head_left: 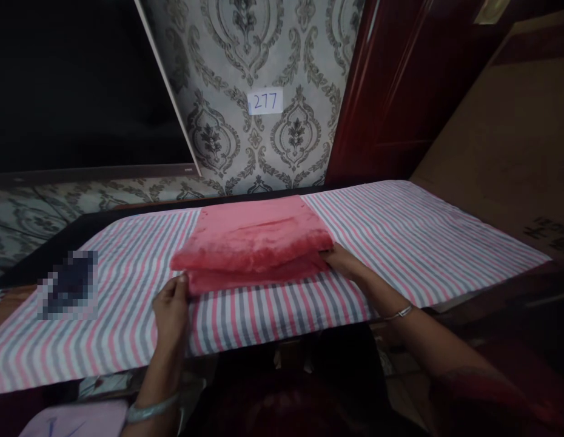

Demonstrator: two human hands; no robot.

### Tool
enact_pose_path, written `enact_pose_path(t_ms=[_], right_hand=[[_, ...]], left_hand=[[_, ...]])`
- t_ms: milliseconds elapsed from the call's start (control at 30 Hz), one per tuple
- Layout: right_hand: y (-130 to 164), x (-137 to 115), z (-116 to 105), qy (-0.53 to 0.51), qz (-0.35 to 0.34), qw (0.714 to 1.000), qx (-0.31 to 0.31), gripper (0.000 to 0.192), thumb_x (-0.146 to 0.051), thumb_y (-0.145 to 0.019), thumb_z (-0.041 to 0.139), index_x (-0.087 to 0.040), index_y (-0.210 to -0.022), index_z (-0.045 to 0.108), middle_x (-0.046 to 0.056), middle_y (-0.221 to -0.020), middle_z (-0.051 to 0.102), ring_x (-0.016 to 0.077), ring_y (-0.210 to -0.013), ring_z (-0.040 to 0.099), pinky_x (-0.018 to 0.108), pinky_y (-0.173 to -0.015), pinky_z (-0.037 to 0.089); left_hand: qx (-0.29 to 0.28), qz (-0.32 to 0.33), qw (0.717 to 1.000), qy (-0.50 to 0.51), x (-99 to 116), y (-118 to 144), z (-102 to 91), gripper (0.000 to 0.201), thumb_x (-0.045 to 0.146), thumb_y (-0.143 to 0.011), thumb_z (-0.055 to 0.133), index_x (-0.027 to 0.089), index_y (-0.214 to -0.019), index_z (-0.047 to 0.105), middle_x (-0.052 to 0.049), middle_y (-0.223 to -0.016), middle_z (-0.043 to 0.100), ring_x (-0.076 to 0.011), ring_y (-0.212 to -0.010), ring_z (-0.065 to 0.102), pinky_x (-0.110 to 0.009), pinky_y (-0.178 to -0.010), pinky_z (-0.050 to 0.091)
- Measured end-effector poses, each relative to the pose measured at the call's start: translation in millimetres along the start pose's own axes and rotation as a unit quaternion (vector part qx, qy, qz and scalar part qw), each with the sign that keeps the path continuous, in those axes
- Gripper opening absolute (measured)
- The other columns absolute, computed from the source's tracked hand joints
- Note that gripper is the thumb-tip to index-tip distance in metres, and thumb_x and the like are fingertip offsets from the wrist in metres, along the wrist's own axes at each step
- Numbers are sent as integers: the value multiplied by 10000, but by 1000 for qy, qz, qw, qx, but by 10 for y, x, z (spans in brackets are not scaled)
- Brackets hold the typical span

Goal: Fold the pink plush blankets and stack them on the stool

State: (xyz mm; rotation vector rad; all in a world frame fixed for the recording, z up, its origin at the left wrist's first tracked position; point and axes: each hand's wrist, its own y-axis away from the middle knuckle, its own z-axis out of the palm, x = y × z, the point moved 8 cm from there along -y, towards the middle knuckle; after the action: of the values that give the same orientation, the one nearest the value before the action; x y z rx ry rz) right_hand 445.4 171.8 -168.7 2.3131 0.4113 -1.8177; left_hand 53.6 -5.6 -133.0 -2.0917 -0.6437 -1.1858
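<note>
A plush pink-red cloth (255, 233), folded into a rough rectangle, lies on a striped sheet (382, 224) over the table. Its upper fold stops short of the front, so a lower layer shows beneath it. At the near left corner, my left hand (171, 303) pinches the cloth's edge between thumb and fingers. My right hand (343, 260) is at the near right corner, its fingertips tucked under the fold and hidden, so its grip cannot be made out.
Behind the table, a dark television screen (82, 91) fills the left and a red wooden door (382, 91) stands right of the patterned wall. A large cardboard box (504, 133) borders the right side. A blurred dark object (70, 285) lies on the sheet at left.
</note>
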Motion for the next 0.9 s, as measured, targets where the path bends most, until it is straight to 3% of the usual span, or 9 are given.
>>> enact_pose_path(t_ms=[100, 167, 300, 367, 500, 600, 667, 800, 900], right_hand=[[84, 119, -56, -47, 53, 997, -5, 241, -424, -680, 641, -190, -737, 642, 39, -688, 694, 222, -701, 645, 315, -647, 527], [124, 141, -63, -38, 57, 997, -20, 272, -444, -663, 673, -186, -744, 641, 28, -670, 685, 211, -679, 642, 305, -641, 522], [99, 35, -39, 32, -13, 998, -50, 343, -392, -650, 715, -172, -913, 707, 59, -890, 756, 253, -880, 683, 348, -816, 547], [32, -16, -65, 67, -46, 996, -37, 395, -396, -649, 722, -175, -976, 715, 78, -1005, 762, 278, -975, 679, 385, -903, 532], [-154, -58, -113, 87, -65, 994, 5, 402, -472, -667, 712, -183, -946, 725, 86, -1015, 767, 318, -1035, 668, 418, -918, 525], [-262, -103, -44, 44, -74, 996, 0, 420, -513, -689, 696, -178, -940, 728, 82, -996, 769, 316, -1018, 669, 409, -893, 529], [-291, -160, 14, 0, -94, 996, -7, 439, -513, -701, 698, -174, -978, 724, 80, -1022, 763, 301, -1015, 665, 405, -912, 518], [-325, -198, 49, -55, -96, 994, -3, 497, -542, -670, 728, -168, -998, 715, 70, -981, 757, 286, -983, 657, 403, -907, 514], [-404, -149, 44, -53, -51, 997, 1, 514, -612, -657, 710, -154, -890, 717, 68, -827, 744, 272, -840, 662, 396, -811, 536]], left_hand=[[18, -44, 998, 39, -106, -33, -92, 355, 539, -798, 537, 195, -735, 598, 35, -628, 531, -142, -624, 474, -262, -627, 395], [-15, -39, 999, 13, -111, -77, -81, 358, 541, -772, 544, 192, -727, 613, 21, -643, 574, -154, -651, 507, -268, -640, 411], [-100, -66, 993, -9, -193, -214, 8, 390, 538, -678, 601, 176, -806, 670, -53, -788, 719, -248, -803, 648, -318, -710, 510], [-128, -86, 988, -32, -242, -321, 59, 385, 498, -655, 644, 171, -852, 690, -78, -853, 748, -305, -900, 686, -365, -767, 547], [-112, -97, 985, -85, -210, -587, 146, 361, 379, -636, 703, 171, -931, 718, -118, -1033, 761, -385, -1167, 634, -476, -990, 518], [-125, -73, 989, -26, -65, -697, 291, 411, 394, -671, 710, 190, -1027, 720, -110, -1189, 733, -364, -1314, 544, -498, -1127, 414], [-161, -85, 982, 53, -16, -687, 399, 444, 438, -673, 735, 205, -1050, 722, -107, -1176, 741, -346, -1292, 569, -477, -1109, 443], [-235, -193, 932, 198, -73, -576, 569, 551, 458, -570, 829, 212, -1053, 728, -115, -1031, 775, -338, -1104, 685, -427, -930, 582], [-196, -211, 934, 212, -48, -665, 539, 579, 440, -536, 848, 206, -1053, 732, -100, -972, 780, -337, -1019, 715, -424, -858, 617]])
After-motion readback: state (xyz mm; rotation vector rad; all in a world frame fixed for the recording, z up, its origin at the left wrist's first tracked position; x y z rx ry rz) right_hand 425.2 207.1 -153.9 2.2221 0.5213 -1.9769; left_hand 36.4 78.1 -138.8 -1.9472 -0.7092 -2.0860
